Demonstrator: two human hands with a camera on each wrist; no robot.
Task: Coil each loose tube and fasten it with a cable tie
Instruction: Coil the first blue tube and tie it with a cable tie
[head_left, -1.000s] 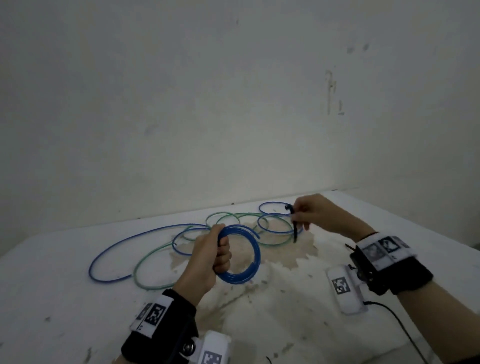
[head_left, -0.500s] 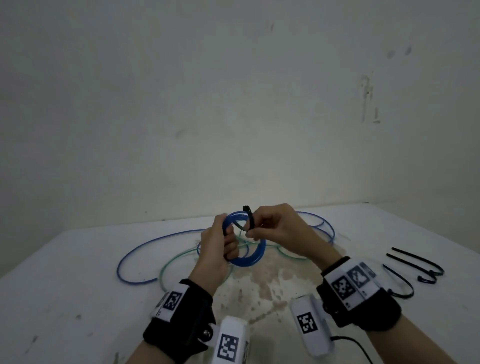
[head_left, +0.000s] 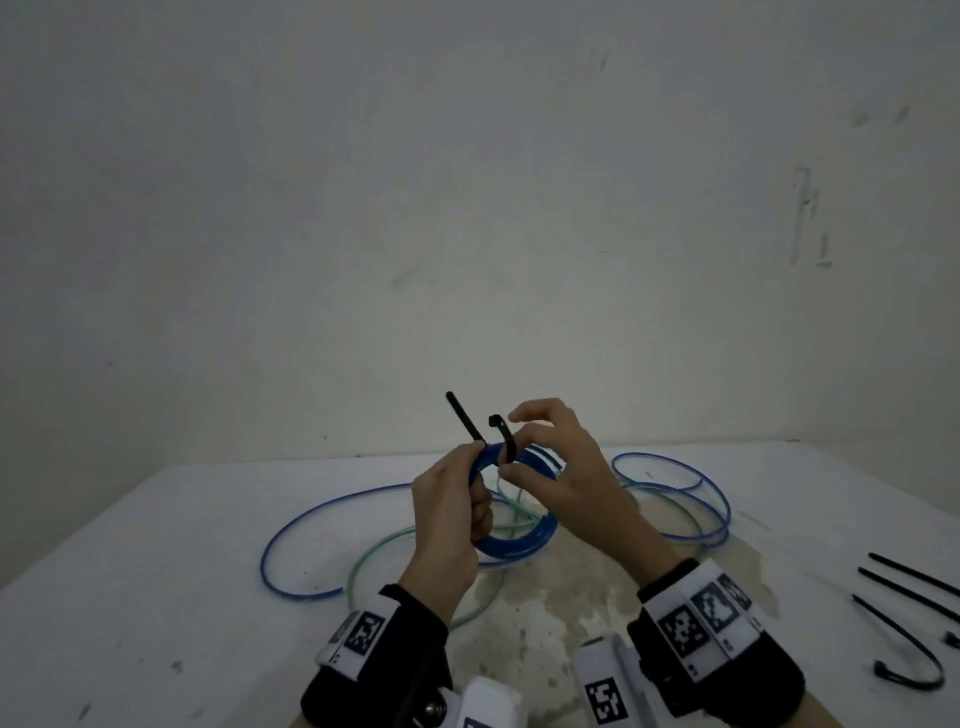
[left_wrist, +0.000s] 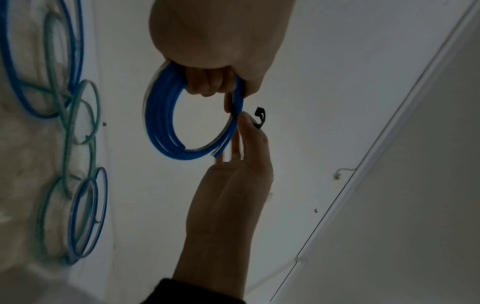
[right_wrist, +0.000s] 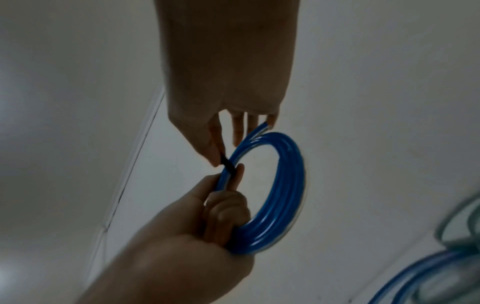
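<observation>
My left hand (head_left: 447, 519) grips a tight blue tube coil (head_left: 519, 545) upright above the table. A black cable tie (head_left: 506, 439) loops over the coil's top. Its tail sticks up past my left thumb, and its head curls free near my right fingers. My right hand (head_left: 550, 478) pinches the tie against the coil with the thumb, the other fingers spread. In the left wrist view the coil (left_wrist: 161, 123) hangs from my fist and the tie's head (left_wrist: 261, 117) shows by the right thumb. The right wrist view has the tie (right_wrist: 228, 164) crossing the coil (right_wrist: 285, 185).
Loose blue tube (head_left: 291, 530) and green tube (head_left: 374, 551) lie looped on the white table (head_left: 156, 597) under my hands, with more blue loops (head_left: 675, 499) to the right. Spare black cable ties (head_left: 904, 587) lie at the right edge. A wall stands close behind.
My right hand brought the cable tie from the far right to the coil. The tie now wraps over the coil's top, its tail sticking up beside my left thumb.
</observation>
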